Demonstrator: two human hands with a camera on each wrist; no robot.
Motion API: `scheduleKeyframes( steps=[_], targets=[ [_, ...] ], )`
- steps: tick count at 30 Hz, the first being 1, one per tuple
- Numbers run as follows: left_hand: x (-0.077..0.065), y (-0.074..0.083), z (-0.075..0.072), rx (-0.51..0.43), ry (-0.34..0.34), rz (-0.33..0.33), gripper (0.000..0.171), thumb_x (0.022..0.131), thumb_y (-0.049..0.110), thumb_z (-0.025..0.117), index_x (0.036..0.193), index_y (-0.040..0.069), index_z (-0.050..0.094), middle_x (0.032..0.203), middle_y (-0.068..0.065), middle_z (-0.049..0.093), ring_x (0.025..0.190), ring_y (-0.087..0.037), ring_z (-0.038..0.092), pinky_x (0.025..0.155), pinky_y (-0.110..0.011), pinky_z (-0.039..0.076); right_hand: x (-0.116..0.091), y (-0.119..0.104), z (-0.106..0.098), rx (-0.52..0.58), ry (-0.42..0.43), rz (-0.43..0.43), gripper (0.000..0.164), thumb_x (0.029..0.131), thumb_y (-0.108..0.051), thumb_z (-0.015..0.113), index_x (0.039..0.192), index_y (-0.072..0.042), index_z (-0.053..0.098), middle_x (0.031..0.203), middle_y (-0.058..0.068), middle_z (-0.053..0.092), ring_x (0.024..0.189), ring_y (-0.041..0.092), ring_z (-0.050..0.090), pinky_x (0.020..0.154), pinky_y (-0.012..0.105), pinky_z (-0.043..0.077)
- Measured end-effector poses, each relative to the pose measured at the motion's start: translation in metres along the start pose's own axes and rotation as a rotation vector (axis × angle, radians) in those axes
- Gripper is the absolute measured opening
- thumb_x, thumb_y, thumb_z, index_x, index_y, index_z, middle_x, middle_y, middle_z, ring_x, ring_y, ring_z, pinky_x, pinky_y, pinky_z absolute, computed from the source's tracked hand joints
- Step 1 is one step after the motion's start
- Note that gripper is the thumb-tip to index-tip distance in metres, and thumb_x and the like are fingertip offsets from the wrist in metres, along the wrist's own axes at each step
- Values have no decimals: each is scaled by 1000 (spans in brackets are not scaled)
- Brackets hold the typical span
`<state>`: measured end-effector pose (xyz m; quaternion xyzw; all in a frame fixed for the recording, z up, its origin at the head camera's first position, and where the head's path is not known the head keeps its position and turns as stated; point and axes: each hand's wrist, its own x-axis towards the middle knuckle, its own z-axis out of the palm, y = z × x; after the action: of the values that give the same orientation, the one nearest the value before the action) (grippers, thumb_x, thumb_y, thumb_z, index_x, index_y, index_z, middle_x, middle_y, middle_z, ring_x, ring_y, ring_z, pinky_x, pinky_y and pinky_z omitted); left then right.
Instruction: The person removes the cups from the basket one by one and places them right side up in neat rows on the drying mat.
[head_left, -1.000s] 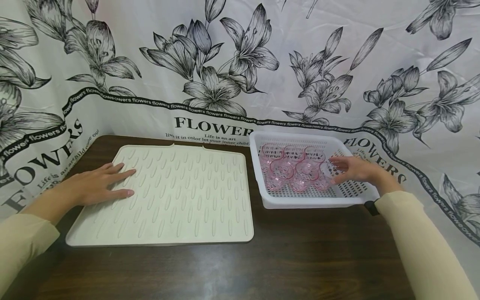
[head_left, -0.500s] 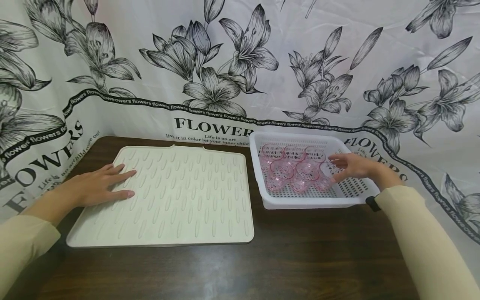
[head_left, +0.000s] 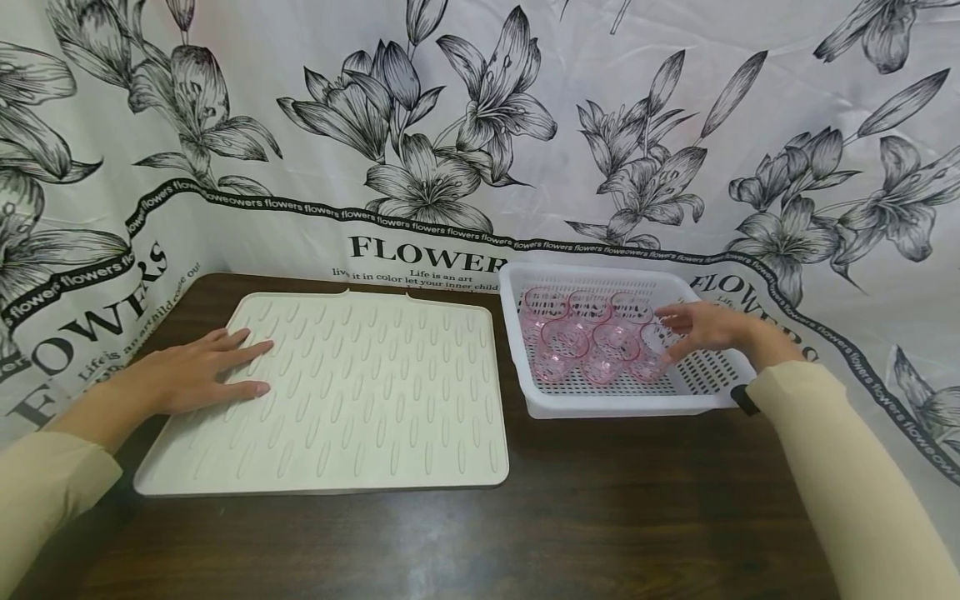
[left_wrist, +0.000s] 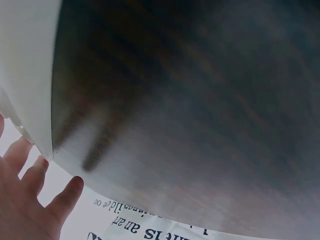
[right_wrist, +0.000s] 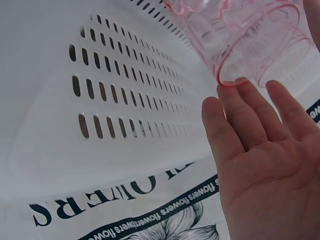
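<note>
My left hand (head_left: 187, 375) lies with spread fingers on the left part of a cream drying mat (head_left: 375, 392) patterned with raised oval ridges. In the left wrist view its fingers (left_wrist: 65, 200) show beside the mat's edge. At the right, several clear pink cups (head_left: 564, 340) stand in rows inside a white perforated plastic basket (head_left: 622, 408). My right hand (head_left: 708, 327) reaches over the basket's right part, thumb and fingers apart at the rightmost near cup (head_left: 651, 365). In the right wrist view, loosely extended fingertips are right at a cup's pink rim (right_wrist: 225, 82).
Both mat and basket rest on a dark brown wooden table (head_left: 600, 508). Behind them and along both sides hangs a white curtain (head_left: 300, 167) with black flower prints and lettering. The basket's right portion shows its slotted floor (head_left: 705, 379).
My right hand has shifted very slightly left and up at the rightmost near cup. My left hand, the mat, the basket and the cups stay put.
</note>
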<state>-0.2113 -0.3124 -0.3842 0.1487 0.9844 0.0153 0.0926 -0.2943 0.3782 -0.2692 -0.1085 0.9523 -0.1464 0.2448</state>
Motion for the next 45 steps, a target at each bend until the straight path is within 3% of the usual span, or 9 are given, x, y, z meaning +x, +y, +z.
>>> scheduleKeyframes(
  steps=[13,23,45],
  targets=[
    [0,0,0,7,8,0,83,92,71,47,154,16,38,155,-29,30,138,-57,26,90,-78,35,3,-2,3,3,-10,45,97,79,-24,83,151,7,27,150,40,28,137,57,30,104,69,30],
    [0,-1,1,1,1,0,83,92,71,47,153,15,38,155,-30,30,138,-58,25,93,-76,34,6,-2,7,-21,11,52,86,78,-15,82,146,10,35,146,40,35,134,56,36,105,65,33],
    [-1,-4,5,-39,11,2,86,92,71,47,156,15,33,157,-28,28,140,-57,23,95,-78,30,-7,3,-1,20,122,-74,85,80,-22,82,142,16,38,143,37,42,132,54,42,104,64,35]
  ],
)
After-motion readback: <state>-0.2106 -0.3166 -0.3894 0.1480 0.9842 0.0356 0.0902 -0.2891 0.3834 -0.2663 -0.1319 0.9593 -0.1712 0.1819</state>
